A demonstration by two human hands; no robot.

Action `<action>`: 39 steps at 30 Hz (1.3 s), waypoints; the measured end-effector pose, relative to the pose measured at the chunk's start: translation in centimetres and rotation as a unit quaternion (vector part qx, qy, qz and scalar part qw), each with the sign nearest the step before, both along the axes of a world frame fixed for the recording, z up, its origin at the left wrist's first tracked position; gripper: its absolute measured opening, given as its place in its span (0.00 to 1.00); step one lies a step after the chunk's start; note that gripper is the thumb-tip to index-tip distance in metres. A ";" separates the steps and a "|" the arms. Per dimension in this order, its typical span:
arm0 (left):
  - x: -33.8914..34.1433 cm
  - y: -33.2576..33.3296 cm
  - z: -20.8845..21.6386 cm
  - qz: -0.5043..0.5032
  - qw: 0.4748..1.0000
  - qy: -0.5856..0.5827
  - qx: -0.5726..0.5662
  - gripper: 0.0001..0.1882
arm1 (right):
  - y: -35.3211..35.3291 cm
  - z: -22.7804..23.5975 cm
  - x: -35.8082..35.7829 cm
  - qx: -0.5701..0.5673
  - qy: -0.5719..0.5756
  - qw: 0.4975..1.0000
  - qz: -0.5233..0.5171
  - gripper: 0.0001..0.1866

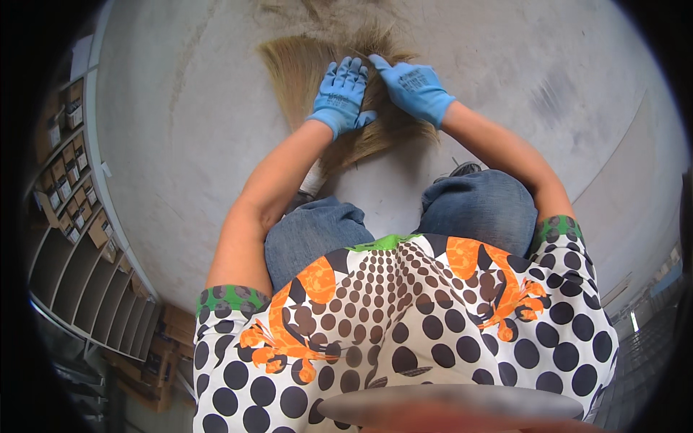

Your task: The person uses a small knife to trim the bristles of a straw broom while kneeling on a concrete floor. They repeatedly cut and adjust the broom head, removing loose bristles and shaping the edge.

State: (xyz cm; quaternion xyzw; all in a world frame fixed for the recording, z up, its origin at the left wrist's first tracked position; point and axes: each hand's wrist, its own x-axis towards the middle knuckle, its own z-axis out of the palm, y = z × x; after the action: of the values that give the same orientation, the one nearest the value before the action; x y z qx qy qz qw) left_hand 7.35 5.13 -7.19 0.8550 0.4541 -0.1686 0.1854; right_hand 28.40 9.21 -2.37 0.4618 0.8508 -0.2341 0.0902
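A fan of long straw-coloured fibres [296, 68] lies spread on the floor in front of me. My left hand [341, 95], in a light blue glove, rests flat on the fibres, fingers stretched out side by side and thumb apart. To its right, my right hand [417, 88], gloved alike, is at the right edge of the bundle. One digit points up and left over the fibres, while the other fingers fold under, and what they hold, if anything, is hidden. Below the hands more fibres [375, 141] spread toward my knees.
Loose fibres [310, 9] lie at the far edge of the grey floor [548, 43]. Shelving [90, 278] with cardboard boxes [61, 180] stands on the left. My jeans-clad knees [480, 206] and shoes [465, 169] are close below the hands.
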 end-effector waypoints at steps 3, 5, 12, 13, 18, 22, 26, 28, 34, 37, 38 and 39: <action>0.6 0.4 0.5 -0.006 1.000 0.009 -0.010 0.59 | 1.4 -1.7 -1.0 -0.017 -0.030 0.999 -0.015 0.30; 0.5 0.2 0.3 -0.002 1.000 0.000 -0.008 0.59 | 1.3 -2.1 -0.6 -0.036 -0.044 0.998 -0.020 0.28; -1.1 0.4 0.0 0.012 0.999 -0.036 0.006 0.58 | -1.2 -1.4 2.5 -0.041 -0.073 0.996 -0.040 0.33; -1.1 0.4 0.0 0.013 0.999 -0.037 0.006 0.58 | -1.8 -1.1 3.1 -0.062 -0.083 0.994 -0.043 0.33; -0.9 1.0 0.4 0.014 0.999 -0.036 -0.005 0.58 | -4.2 0.2 5.2 -0.101 -0.141 0.984 -0.029 0.33; -1.0 1.3 0.5 0.007 1.000 -0.023 -0.010 0.59 | -3.0 1.1 4.7 -0.052 -0.079 0.995 -0.017 0.31; -1.3 1.0 0.3 0.011 1.000 -0.014 -0.002 0.59 | 0.0 2.0 0.7 -0.017 -0.024 1.000 0.001 0.29; -0.8 1.2 0.1 0.009 1.000 -0.015 -0.004 0.59 | 1.4 0.6 -0.9 -0.015 -0.023 1.000 0.002 0.27; -0.8 1.3 0.1 0.001 1.000 -0.021 0.006 0.58 | 1.0 -2.1 -0.2 0.000 -0.041 0.999 -0.014 0.24; -1.1 1.1 0.2 0.007 1.000 -0.029 0.005 0.58 | -0.4 -1.5 1.8 -0.025 -0.049 0.998 -0.020 0.25; -1.2 1.0 0.2 0.010 0.999 -0.030 0.002 0.58 | -1.0 -1.1 2.6 -0.038 -0.053 0.998 -0.023 0.25; -1.1 1.1 0.3 0.009 0.999 -0.034 0.003 0.58 | -1.5 -0.2 3.2 -0.056 -0.080 0.995 -0.010 0.25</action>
State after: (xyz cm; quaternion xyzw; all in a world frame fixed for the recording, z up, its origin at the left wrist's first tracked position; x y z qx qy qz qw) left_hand 6.29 6.18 -6.88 0.8567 0.4555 -0.1366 0.1996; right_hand 31.64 7.66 -2.59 0.4815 0.8217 -0.2447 0.1817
